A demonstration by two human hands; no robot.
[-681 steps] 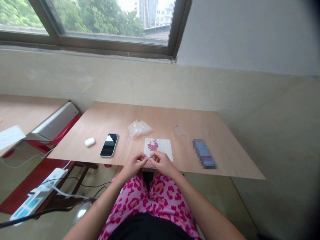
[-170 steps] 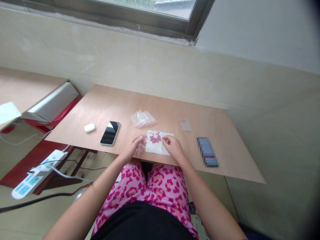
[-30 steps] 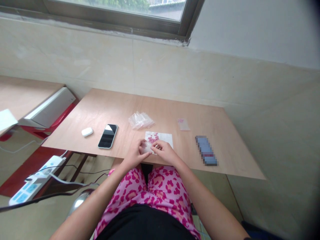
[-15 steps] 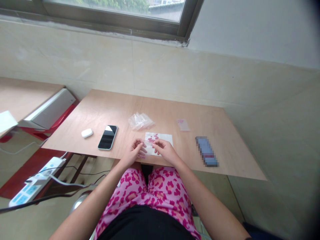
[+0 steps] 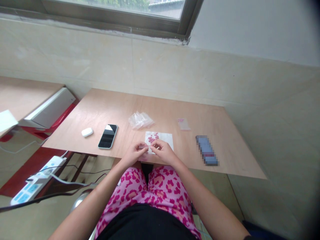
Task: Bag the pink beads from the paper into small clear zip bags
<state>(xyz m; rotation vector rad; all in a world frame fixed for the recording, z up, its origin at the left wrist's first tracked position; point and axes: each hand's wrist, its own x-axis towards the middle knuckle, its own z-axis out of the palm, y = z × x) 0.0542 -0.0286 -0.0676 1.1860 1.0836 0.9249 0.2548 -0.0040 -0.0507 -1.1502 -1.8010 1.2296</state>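
Observation:
Both hands meet over the front edge of the table, fingers pinched at the top of a small clear plastic bag (image 5: 143, 156). My left hand (image 5: 135, 154) is closed on the bag's left side. My right hand (image 5: 163, 151) is closed too, its thumb and finger at the bag's right end, almost touching the left fingertips. Pinkish bits show in the lower part of the bag, below the left fingers. Just beyond the hands, small pink-red pieces (image 5: 153, 137) lie on a white sheet of paper (image 5: 167, 139), which my right hand partly covers.
A pile of clear plastic bags (image 5: 141, 120) lies behind the paper. Farther right is a small bag (image 5: 183, 124) with pink pieces inside. A phone (image 5: 108, 136) and a white earbud case (image 5: 87, 132) sit left; a pixelated phone-like object (image 5: 207, 150) lies right.
My fingertips have come closer together along the bag's top edge. The left fingers have shifted right and the right hand a little left, uncovering more pink pieces on the paper.

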